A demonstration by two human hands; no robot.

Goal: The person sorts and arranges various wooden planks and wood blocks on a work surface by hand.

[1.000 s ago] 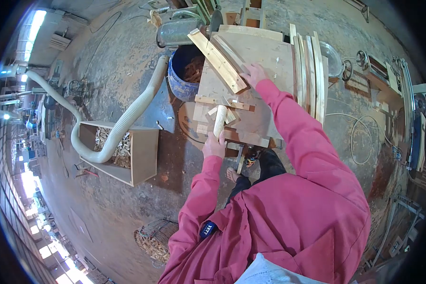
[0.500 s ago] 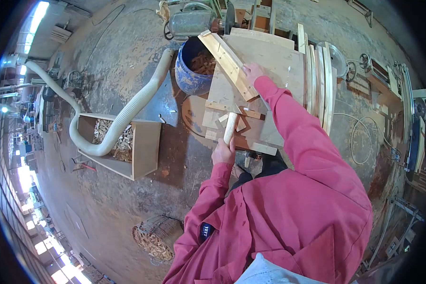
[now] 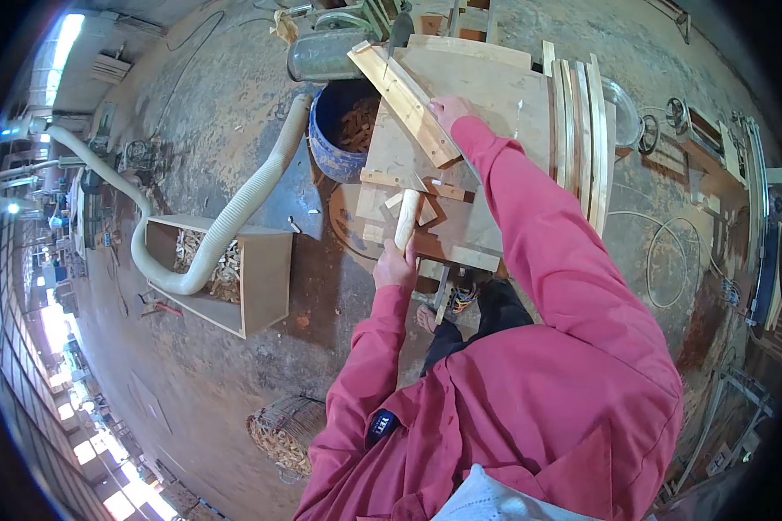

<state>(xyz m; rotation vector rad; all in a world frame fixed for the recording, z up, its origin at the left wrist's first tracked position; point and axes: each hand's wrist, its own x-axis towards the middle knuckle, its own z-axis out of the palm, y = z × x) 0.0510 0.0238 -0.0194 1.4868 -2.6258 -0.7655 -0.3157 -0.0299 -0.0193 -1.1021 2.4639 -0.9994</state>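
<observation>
My left hand (image 3: 395, 265) is closed around the pale wooden handle (image 3: 407, 220) of a tool whose head, near a thin wooden strip (image 3: 389, 180), is hard to make out. Small wood offcuts (image 3: 426, 212) lie beside the handle. My right hand (image 3: 451, 112) touches the right edge of a long wooden piece (image 3: 406, 102), which lies at a slant across the worktable (image 3: 495, 100). The fingers of that hand are partly hidden, and whether they grip the piece is unclear.
A blue barrel (image 3: 337, 154) with wood scraps stands left of the worktable. Long boards (image 3: 584, 139) lie along its right side. A green machine (image 3: 326, 57) stands beyond. A ribbed hose (image 3: 256, 188) runs into a wooden box (image 3: 267, 282). A wire basket (image 3: 288, 430) holds scraps.
The view has shifted, so the table, barrel and both hands appear a little further left. My left hand still holds the handle, and my right hand remains at the long piece.
</observation>
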